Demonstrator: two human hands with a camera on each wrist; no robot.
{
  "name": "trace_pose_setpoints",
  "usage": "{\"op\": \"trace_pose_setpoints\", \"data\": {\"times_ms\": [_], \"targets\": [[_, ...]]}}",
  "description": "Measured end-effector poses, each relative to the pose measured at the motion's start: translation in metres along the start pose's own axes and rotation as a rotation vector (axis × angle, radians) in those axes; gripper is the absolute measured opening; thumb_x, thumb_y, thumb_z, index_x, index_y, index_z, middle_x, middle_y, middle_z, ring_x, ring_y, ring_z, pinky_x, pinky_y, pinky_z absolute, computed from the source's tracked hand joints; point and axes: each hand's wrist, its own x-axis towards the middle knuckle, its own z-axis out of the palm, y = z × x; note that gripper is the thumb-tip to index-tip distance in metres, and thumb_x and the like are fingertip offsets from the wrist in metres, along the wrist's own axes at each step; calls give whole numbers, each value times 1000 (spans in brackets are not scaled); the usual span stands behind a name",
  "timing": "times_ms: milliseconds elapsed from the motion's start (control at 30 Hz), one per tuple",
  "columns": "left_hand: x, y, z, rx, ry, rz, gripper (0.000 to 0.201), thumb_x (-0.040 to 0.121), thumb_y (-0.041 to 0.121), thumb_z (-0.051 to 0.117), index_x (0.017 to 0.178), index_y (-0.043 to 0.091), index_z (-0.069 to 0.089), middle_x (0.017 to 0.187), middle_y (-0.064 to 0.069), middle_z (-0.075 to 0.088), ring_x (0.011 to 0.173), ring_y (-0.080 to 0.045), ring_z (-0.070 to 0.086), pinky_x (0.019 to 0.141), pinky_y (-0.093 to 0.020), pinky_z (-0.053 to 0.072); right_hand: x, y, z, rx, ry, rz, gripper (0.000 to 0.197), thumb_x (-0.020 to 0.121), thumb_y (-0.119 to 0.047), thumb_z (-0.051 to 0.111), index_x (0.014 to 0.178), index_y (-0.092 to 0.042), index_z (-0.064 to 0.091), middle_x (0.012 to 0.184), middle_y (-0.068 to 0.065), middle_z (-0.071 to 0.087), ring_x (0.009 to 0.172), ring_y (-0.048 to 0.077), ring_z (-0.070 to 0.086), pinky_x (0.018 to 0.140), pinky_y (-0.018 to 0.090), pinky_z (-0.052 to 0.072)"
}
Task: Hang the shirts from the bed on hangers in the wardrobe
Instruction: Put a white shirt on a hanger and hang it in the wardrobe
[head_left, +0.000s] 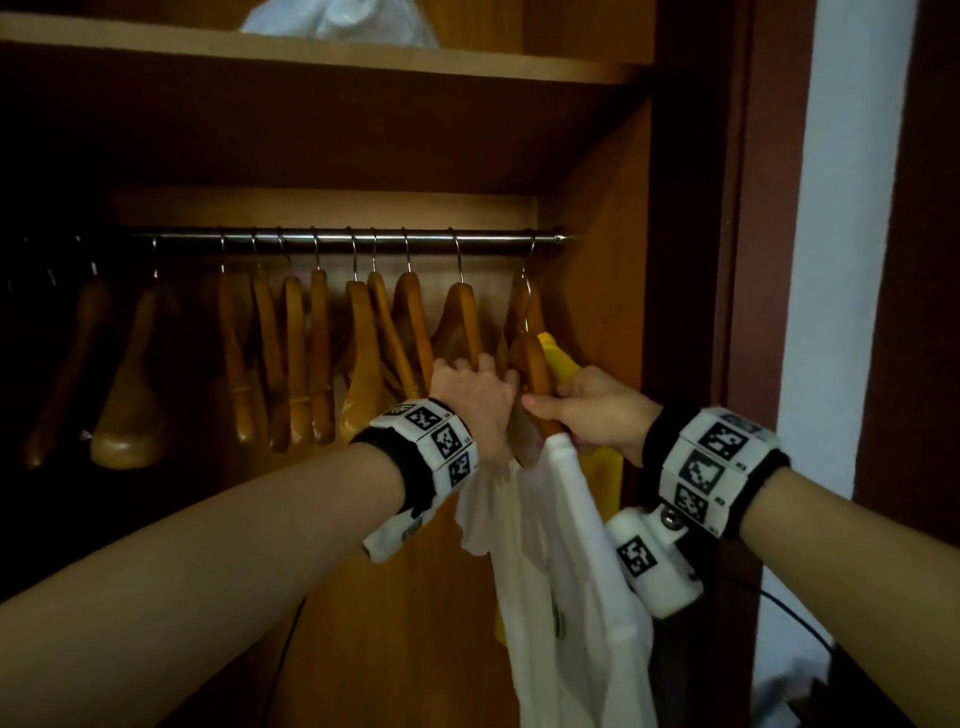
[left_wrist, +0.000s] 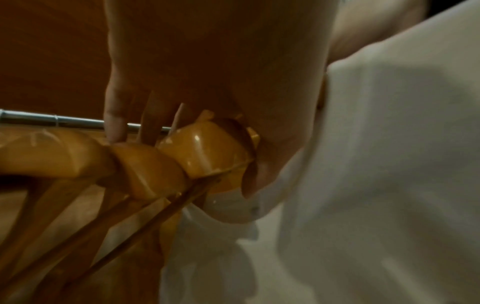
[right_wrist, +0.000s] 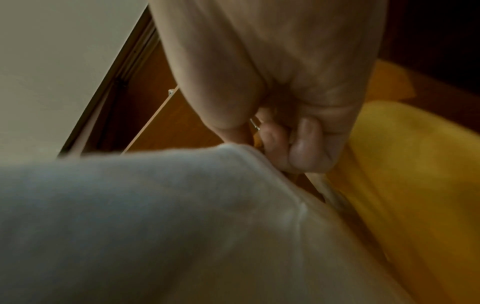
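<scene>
Right hand (head_left: 597, 410) clamped around the hanger (head_left: 535, 374) carrying the white shirt (head_left: 566, 545), just beside the yellow shirt (head_left: 558, 353), below the rail (head_left: 343, 238). Left hand (head_left: 475, 395) spread flat against 1 empty hanger (head_left: 460, 322). Looked risky: hook not clearly seated, collar could slip off, neighbours could tangle.

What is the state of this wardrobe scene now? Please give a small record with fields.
place: wardrobe with a metal rail
empty hangers: a row of wooden hangers on the rail
white shirt: white shirt hangs down from a wooden hanger near the rail's right end
yellow shirt: yellow shirt just right of it, against the side wall
left hand: left hand touches the neighbouring hangers; grip unclear
right hand: right hand grips the white shirt's hanger
top shelf: a pale bundle
</scene>
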Motion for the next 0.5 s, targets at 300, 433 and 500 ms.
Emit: {"op": "trace_pose_setpoints", "data": {"times_ms": [300,433,500], "targets": [[-7,-24,4,-253,24,76,90,71,52,68,145,26,24,141,-9,29,104,-32,58,98,-48,38,99,-59,-14,-85,90,42,32,96,-33,63,76,-11,54,55,5,48,42,15,40,41,24,34],[-11,-29,9,-265,48,87,65,80,52,57,139,32,36,148,-5,18,104,-30,58,104,-53,30,141,-68,-19,-95,96,62,26,96,-32,63,87,-9,56,60,5,52,47,15,45,42,27,37],[-15,-31,11,-299,63,85,52,85,52,51,132,34,45,152,0,10,107,-29,58,105,-55,28,157,-68,-19,-69,105,78,25,97,-30,63,85,-10,53,63,5,52,48,16,46,42,28,38]]}}
